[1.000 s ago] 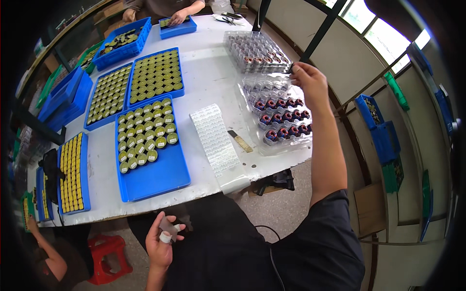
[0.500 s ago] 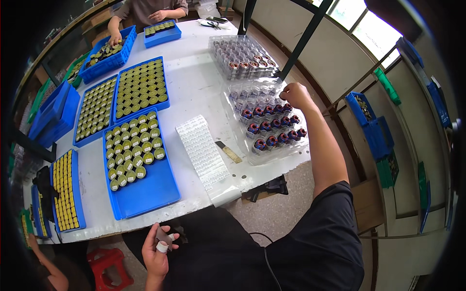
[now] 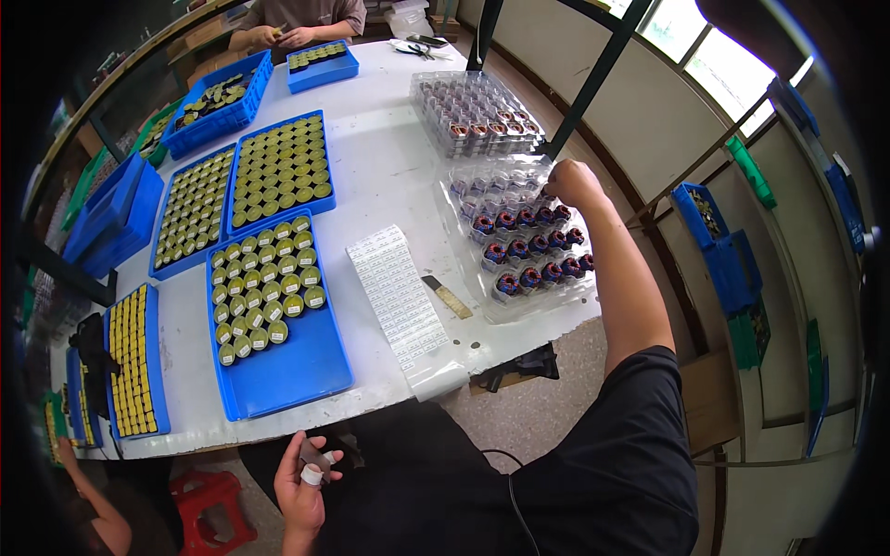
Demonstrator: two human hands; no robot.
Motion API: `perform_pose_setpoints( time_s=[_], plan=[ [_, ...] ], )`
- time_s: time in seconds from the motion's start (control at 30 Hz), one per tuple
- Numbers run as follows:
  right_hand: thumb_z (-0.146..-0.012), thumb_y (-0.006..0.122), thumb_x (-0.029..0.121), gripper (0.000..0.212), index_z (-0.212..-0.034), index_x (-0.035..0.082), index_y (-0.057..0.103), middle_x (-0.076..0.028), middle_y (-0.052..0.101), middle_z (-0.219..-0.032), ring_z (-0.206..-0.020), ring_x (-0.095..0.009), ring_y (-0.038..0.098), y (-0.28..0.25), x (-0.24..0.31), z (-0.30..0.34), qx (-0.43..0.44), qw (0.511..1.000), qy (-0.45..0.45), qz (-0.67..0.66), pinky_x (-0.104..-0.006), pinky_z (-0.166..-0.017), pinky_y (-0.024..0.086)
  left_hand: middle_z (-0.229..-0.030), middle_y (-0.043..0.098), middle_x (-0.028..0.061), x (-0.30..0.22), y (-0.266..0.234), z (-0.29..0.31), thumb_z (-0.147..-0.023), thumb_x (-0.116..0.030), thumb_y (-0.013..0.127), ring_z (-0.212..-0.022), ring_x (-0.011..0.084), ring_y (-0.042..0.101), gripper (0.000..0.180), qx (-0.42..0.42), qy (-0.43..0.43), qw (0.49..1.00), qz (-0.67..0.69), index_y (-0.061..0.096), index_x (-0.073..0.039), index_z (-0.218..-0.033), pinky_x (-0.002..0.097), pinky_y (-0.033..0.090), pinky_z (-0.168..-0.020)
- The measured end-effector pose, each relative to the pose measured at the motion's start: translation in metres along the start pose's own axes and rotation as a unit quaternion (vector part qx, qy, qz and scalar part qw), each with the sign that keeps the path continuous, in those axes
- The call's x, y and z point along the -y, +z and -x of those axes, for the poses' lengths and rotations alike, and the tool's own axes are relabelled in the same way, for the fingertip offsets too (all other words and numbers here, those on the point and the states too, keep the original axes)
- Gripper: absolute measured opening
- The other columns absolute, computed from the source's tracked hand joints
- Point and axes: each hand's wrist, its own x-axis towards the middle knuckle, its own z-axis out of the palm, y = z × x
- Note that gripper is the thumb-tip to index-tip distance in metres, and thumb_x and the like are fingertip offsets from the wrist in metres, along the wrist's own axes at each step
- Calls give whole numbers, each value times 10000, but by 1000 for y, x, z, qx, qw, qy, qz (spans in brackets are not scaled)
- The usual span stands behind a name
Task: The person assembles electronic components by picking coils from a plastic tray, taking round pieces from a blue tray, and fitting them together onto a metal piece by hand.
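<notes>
My right hand [image 3: 577, 184] reaches over the far right part of a clear plastic tray [image 3: 482, 301], its fingers pinched together at the pockets. What they grip, if anything, is hidden. In the tray's nearer rows stand several copper-and-dark wound coils [image 3: 517, 250]. Low in front of the table's near edge, my left hand [image 3: 301, 486] is turned palm up. It holds a small flat grey-brown piece [image 3: 313, 455] between thumb and fingers. White wraps [image 3: 312, 473] cover the tips of its thumb and a finger.
Label sheet [image 3: 394, 296] and blade-like strip [image 3: 447, 297] lie mid-table. Blue trays [image 3: 297, 375] of round yellow-green parts stand left. Stacked clear trays [image 3: 473, 116] stand behind, by a dark post [image 3: 593, 83]. Across the table sits another person [image 3: 306, 14]; a red stool [image 3: 209, 510] is lower left.
The view has shifted slightly. My right hand's fingers have dipped a little at the tray. The person opposite has drawn a hand from the blue bin and brought both hands together.
</notes>
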Motion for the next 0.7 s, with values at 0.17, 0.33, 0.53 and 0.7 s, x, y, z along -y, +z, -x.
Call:
perform_pose_setpoints(
  time_s=[0.17,0.33,0.53,0.7],
  plan=[
    [-738,725,221,251,-848,-5,727,-164,717,-832,-779,-384,662,17,-7,-8,-14,1000,24,-9,-439,-728,544,-1320,562,167,0,1,-1,-997,-206,601,-1031,317,667,566,1,6,1000,1,393,-39,-1497,273,559,-687],
    [-727,728,220,253,-842,-5,728,-166,715,-822,-768,-383,661,17,-11,-13,-16,1000,-4,-8,-439,-729,544,-1324,563,165,0,-3,4,-1001,-202,594,-1030,315,669,557,-5,10,1000,4,394,-43,-1497,270,559,-682],
    [-714,739,216,258,-836,-10,728,-167,717,-830,-770,-373,670,12,-3,-11,0,1000,6,-19,-434,-736,551,-1328,563,162,8,-12,11,-1002,-190,590,-1034,309,670,550,-27,12,999,27,397,-50,-1497,259,559,-672],
    [-711,748,211,274,-852,-23,722,-166,721,-850,-768,-366,677,15,-6,-19,-8,1000,25,-4,-421,-745,561,-1334,562,161,7,-11,11,-1001,-177,587,-1039,304,670,547,-30,15,999,32,396,-53,-1498,250,557,-665]
  ],
)
